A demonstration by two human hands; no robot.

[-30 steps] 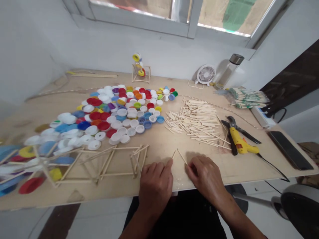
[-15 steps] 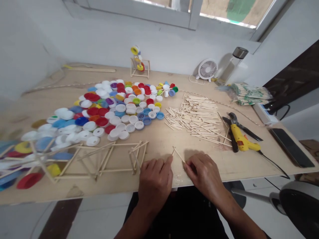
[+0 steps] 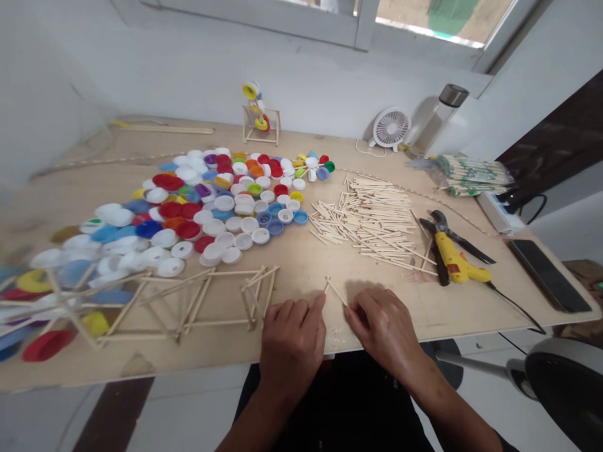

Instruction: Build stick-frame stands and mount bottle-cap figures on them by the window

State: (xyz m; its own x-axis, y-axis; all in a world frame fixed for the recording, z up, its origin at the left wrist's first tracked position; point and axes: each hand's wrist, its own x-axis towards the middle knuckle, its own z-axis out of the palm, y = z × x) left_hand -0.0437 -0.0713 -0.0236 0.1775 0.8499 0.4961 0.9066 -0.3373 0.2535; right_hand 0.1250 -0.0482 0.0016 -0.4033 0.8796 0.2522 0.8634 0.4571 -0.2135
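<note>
On the wood table [image 3: 299,254] by the white wall [image 3: 198,69] and window [image 3: 433,19], two sticks [image 3: 337,292] meet at their tips near the front edge. My right hand [image 3: 385,320] pinches one stick; my left hand [image 3: 293,333] touches the other, but I can't tell its grip.

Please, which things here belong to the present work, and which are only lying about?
Belonging to the work:
two sticks, at the left hand and right hand
probably the stick pile and glue gun

Apparently just lying about:
phone
white fan
bottle
</note>
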